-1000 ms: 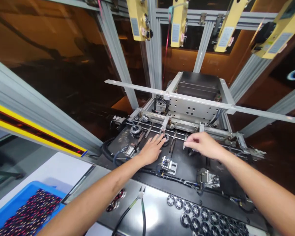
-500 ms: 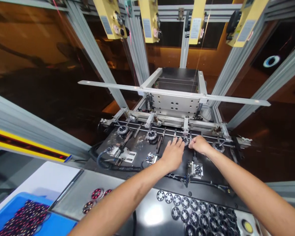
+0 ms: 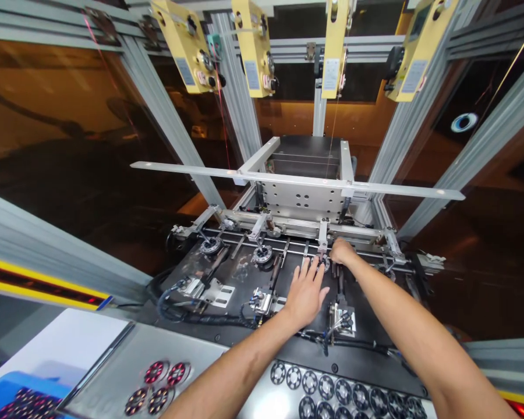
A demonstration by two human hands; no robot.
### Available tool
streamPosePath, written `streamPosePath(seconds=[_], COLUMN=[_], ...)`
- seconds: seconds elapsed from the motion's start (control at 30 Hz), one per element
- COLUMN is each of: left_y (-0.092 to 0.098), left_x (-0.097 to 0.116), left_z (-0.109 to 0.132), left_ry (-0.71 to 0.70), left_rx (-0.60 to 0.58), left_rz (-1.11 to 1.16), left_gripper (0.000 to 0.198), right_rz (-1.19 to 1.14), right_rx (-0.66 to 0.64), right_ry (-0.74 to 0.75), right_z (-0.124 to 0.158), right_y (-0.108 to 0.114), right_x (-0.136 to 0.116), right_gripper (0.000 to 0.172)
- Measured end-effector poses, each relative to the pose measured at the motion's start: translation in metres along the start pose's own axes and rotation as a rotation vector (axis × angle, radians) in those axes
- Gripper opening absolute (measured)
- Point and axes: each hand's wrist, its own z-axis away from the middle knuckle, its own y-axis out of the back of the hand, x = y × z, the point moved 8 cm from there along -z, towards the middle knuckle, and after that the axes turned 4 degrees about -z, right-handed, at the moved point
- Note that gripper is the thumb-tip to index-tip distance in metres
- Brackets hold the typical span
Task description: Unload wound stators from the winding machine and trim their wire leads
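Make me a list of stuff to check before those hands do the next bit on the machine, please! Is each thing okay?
1. Left hand clear of the third ring from the left: not ok, its fingers cover part of that ring.
2. Right hand holding something: cannot tell, its fingertips are hidden.
3. First ring and second ring under their brackets: ok, both show there.
4. Fourth holder, on the right, filled properly: cannot tell, the right arm hides much of it.
5. Black wheels out on the metal top: ok, they stand in rows.
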Motion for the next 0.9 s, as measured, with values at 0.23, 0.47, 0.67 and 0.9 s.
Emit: streamPosePath(seconds=[0.23,0.47,0.67,0.9], left_y=[-0.002,-0.005,0.032,0.030], left_x=[-0.002,0.001,0.010,0.092], left_z=[0.000,-0.001,0.001,-0.052], left_ry=[-0.024,-0.032,-0.103,-0.509], left_rx=[-0.009,-0.032,-0.058,-0.157], left_rz=[0.001,-0.007,0.041,0.110], left_gripper=[0.054,0.059,0.049,0.043], right_rz=[-0.232,-0.273,-0.236,-0.026], right_rx=[-0.098,-0.112,0.041,0.234], right_ry=[-0.046,-0.005,0.141,-0.162], right_z=[0.021,0.028,0.107,0.139], right_y=[-0.010,-0.014,0.058,0.115], right_x=[0.012,0.000,0.020,0.138], right_gripper=[0.023,0.021,0.008,0.012])
